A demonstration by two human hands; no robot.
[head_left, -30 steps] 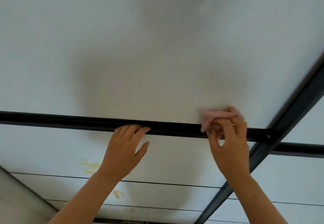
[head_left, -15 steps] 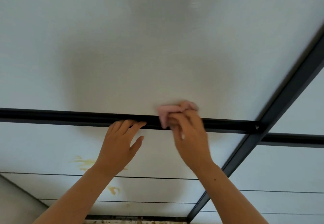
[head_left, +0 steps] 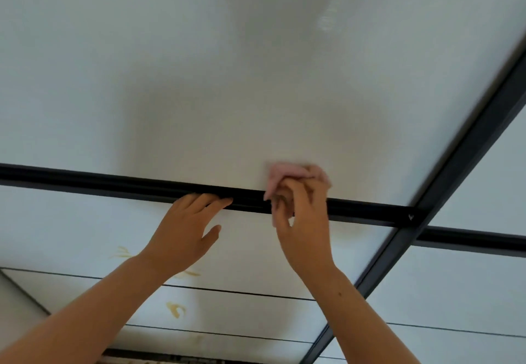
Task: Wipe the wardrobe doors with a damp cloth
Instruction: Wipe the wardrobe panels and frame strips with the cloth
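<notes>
The pink cloth (head_left: 287,174) is lying on the wardrobe door (head_left: 256,79), just above the black bar (head_left: 113,183). The right hand (head_left: 301,221) is gripping it, fingers curled. At its eight o'clock, the left hand (head_left: 182,232) is resting open, fingertips (head_left: 225,201) on the bar.

both forearms reach upward, the left hand (head_left: 185,232) flat with straight fingers, the right hand (head_left: 301,215) curled and pinching a cloth (head_left: 284,173).
</notes>
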